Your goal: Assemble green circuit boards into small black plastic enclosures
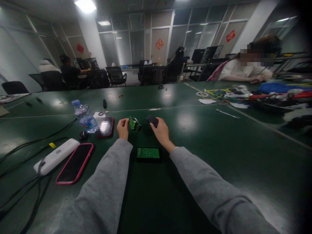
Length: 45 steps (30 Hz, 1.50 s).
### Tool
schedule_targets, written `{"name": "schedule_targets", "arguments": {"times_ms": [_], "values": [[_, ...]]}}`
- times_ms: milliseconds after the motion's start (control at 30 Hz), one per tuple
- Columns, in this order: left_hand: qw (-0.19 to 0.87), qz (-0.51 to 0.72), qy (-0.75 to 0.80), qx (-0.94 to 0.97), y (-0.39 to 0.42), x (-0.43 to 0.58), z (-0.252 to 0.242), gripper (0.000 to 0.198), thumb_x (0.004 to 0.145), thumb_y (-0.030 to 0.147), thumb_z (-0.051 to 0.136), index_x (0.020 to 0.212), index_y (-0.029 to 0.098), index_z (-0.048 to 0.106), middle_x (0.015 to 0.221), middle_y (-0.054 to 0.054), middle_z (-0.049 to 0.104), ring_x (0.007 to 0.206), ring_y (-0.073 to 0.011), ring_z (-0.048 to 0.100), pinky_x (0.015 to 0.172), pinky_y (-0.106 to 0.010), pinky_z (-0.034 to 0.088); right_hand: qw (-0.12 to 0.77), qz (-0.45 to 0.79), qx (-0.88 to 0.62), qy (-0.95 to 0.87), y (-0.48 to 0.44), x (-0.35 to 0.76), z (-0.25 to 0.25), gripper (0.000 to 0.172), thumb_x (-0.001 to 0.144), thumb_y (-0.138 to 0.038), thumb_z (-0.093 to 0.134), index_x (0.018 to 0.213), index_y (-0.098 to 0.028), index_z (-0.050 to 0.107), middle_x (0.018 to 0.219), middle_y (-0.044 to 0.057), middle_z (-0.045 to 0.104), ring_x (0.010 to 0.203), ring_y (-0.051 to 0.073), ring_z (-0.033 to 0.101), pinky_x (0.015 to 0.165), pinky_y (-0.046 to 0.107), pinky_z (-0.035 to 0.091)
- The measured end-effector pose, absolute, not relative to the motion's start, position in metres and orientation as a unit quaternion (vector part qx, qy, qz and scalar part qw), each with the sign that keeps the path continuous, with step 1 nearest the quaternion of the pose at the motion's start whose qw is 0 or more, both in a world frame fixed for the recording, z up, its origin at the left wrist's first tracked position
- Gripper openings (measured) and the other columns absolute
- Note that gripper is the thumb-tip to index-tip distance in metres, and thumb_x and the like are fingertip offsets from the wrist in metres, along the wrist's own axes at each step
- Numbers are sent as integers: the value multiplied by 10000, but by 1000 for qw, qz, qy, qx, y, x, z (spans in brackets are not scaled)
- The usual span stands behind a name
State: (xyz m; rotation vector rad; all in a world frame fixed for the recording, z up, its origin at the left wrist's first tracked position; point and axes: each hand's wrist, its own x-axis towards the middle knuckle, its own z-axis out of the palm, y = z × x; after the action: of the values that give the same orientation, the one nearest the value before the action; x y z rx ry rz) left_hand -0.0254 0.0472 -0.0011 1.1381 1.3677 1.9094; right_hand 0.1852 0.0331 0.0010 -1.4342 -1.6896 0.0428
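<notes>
My left hand (123,128) is closed on a small green circuit board (134,123), held just above the dark green table (209,143). My right hand (159,130) grips a small black part (152,120) a little to the right of the board. Between my grey-sleeved forearms, a second green circuit board in a black frame (148,153) lies flat on the table, nearer to me than both hands.
Left of my hands lie a pink-cased phone (75,163), a white power bank (55,156) with cables, a second phone (105,127) and a water bottle (85,116). A metal tool (227,113) and a colourful clutter (268,94) lie right, where another person (243,70) sits.
</notes>
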Motion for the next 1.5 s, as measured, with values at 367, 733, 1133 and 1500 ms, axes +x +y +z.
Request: {"name": "schedule_targets", "arguments": {"times_ms": [367, 733, 1133, 1500], "values": [[356, 697, 470, 408, 43, -18, 5, 270, 718, 371, 678, 840, 137, 618, 813, -54, 673, 750, -146, 632, 664, -259, 489, 356, -118, -550, -746, 31, 199, 5, 385, 860, -45, 405, 1227, -132, 485, 1266, 158, 468, 1220, 280, 387, 1032, 467, 313], [329, 679, 478, 448, 45, -20, -1, 269, 736, 377, 662, 864, 144, 622, 854, -58, 671, 786, -154, 632, 703, -276, 488, 429, -46, -504, -748, 22, 181, 16, 264, 930, -178, 370, 1134, -156, 536, 1142, 115, 528, 1117, 245, 458, 964, 397, 378], [209, 637, 571, 474, 44, -23, -2, 224, 758, 364, 635, 859, 166, 663, 850, -42, 687, 816, -155, 638, 793, -287, 492, 415, 77, -418, -805, 18, 177, 12, 260, 984, -303, 379, 1191, -251, 528, 1009, 22, 617, 903, 170, 573, 765, 286, 452], [240, 604, 566, 507, 42, -22, -4, 212, 758, 349, 643, 866, 171, 686, 866, -59, 714, 821, -169, 659, 822, -309, 496, 335, 27, -367, -867, 7, 168, 19, 430, 919, -477, 500, 1316, -312, 474, 1108, 51, 556, 999, 204, 533, 824, 320, 465]]}}
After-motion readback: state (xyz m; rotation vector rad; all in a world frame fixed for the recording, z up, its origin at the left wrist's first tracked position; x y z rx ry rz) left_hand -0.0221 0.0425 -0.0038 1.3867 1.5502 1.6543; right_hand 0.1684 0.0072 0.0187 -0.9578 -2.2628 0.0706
